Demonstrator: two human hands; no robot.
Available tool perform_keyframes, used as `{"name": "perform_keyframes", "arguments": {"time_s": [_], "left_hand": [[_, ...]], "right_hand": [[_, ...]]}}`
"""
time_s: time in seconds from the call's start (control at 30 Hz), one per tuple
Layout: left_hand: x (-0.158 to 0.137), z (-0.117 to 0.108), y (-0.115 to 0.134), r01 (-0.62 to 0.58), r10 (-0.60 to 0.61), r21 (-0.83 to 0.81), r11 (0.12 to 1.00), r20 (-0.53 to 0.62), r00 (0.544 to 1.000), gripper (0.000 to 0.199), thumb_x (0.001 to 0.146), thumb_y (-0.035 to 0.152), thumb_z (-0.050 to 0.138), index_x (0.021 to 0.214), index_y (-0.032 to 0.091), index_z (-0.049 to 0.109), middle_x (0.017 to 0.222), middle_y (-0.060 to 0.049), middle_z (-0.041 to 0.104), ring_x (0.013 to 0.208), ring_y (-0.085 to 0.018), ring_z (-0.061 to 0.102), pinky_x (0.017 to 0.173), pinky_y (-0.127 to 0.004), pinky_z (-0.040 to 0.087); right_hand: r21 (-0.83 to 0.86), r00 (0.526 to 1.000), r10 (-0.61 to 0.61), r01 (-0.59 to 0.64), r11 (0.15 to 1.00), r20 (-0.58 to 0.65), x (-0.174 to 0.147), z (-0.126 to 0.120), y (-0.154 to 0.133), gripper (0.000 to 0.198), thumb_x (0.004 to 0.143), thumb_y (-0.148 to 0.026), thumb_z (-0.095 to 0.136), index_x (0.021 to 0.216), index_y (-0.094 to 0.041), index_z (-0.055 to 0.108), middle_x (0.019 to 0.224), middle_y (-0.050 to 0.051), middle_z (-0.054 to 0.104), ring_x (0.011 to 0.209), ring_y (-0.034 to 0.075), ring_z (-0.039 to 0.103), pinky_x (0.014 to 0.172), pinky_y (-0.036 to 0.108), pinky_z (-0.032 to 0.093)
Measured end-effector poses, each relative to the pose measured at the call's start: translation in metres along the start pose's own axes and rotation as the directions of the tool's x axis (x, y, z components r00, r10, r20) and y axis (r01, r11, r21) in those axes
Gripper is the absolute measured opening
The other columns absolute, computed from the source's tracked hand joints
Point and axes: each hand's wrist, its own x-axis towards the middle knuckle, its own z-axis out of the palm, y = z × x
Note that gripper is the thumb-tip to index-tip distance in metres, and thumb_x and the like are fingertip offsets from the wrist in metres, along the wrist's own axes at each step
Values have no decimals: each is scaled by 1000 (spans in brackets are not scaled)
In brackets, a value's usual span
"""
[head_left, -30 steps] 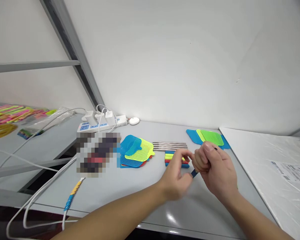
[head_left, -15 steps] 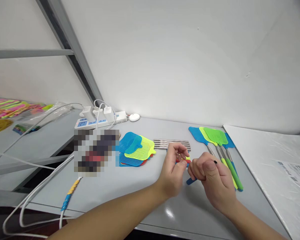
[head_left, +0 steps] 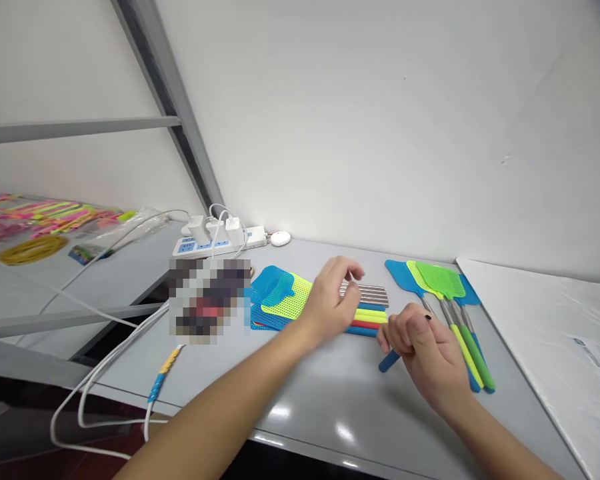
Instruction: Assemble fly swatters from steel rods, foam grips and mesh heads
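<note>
In the head view, the one feed I have, my first worry is the left grip point(head_left: 331, 300): its fingers are half-curled and look empty beside the metal rods point(head_left: 373, 295), so I judge a careless sweep could scatter them or roll the coloured handles point(head_left: 369, 324) at its four o'clock. The blue handle point(head_left: 389, 361) could also twist or slip, since the right grip point(head_left: 433, 350) hides most of it and I can't check how squarely it sits. The assembled swatters point(head_left: 476, 357) at that fist's three o'clock might get nudged by my wrist. As for the hold, the right grip is closed around the blue handle, whose end pokes out at eight o'clock over the counter point(head_left: 330, 390); the rods lie at its ten o'clock, apart from it.
</note>
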Motion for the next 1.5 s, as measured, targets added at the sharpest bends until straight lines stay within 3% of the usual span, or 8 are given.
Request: {"name": "perform_keyframes", "arguments": {"time_s": [0.07, 0.1, 0.17, 0.37, 0.67, 0.83, 1.03, 1.5], "left_hand": [[17, -26, -6, -122, 67, 328, 937, 174, 982, 19, 85, 12, 43, 99, 20, 53, 98, -4, 58, 97, -20, 52, 89, -34, 43], [25, -40, -10, -141, 31, 483, 864, 227, 973, 21, 86, 14, 44, 103, 21, 54, 106, -5, 59, 105, -22, 50, 95, -36, 40], [34, -66, -21, -24, -135, 718, 695, 164, 977, 23, 90, 17, 42, 109, 21, 54, 115, -6, 57, 114, -23, 47, 102, -36, 38], [33, -107, -45, 86, -308, 840, 536, 99, 946, 27, 92, 29, 44, 114, 20, 56, 119, -9, 58, 114, -26, 50, 98, -38, 39], [25, -106, -52, 183, -497, 943, 279, -21, 867, 58, 87, 63, 43, 122, 18, 56, 120, -18, 59, 118, -39, 44, 95, -54, 32], [20, -93, -56, 186, -509, 958, 220, -50, 859, 69, 87, 70, 34, 129, 20, 51, 122, -19, 57, 118, -37, 43, 96, -52, 31], [17, -79, -56, 217, -470, 956, 199, -101, 877, 71, 90, 69, 22, 138, 20, 42, 124, -19, 56, 118, -36, 44, 98, -52, 28], [18, -81, -68, 254, -451, 940, 227, -130, 883, 70, 90, 69, 24, 134, 20, 46, 118, -19, 59, 112, -36, 50, 97, -53, 29]], "right_hand": [[104, 999, 17, -14, 995, -31, 2, -2, -2, 37, 101, -37, 38, 67, -21, 41, 60, -5, 31, 54, 10, 35, 56, 29, 40], [114, 999, 25, -20, 993, -40, 2, -3, -2, 35, 100, -36, 40, 69, -21, 43, 61, -5, 32, 55, 10, 38, 57, 29, 41], [87, 998, 50, -46, 995, -46, -1, -6, -1, 30, 100, -34, 42, 74, -21, 48, 62, -5, 37, 57, 11, 43, 57, 29, 41], [-130, 992, 129, -126, 983, 16, -13, -1, 13, 22, 100, -38, 41, 90, -22, 53, 61, -4, 47, 57, 12, 46, 57, 28, 39], [-575, 925, 252, -45, 817, 285, -14, 18, 19, 24, 98, -39, 39, 84, -22, 50, 73, -2, 54, 66, 14, 48, 62, 27, 35], [-640, 883, 288, 17, 769, 370, -16, 20, 17, 19, 97, -34, 41, 86, -23, 52, 75, -1, 57, 66, 14, 49, 61, 26, 35], [-644, 874, 266, 68, 762, 406, -17, 20, 17, 18, 97, -32, 41, 88, -23, 54, 76, -1, 58, 64, 14, 51, 59, 26, 36], [-664, 857, 261, 119, 738, 445, -19, 19, 15, 16, 97, -31, 41, 91, -23, 54, 78, 1, 62, 66, 16, 55, 62, 27, 38]]}}
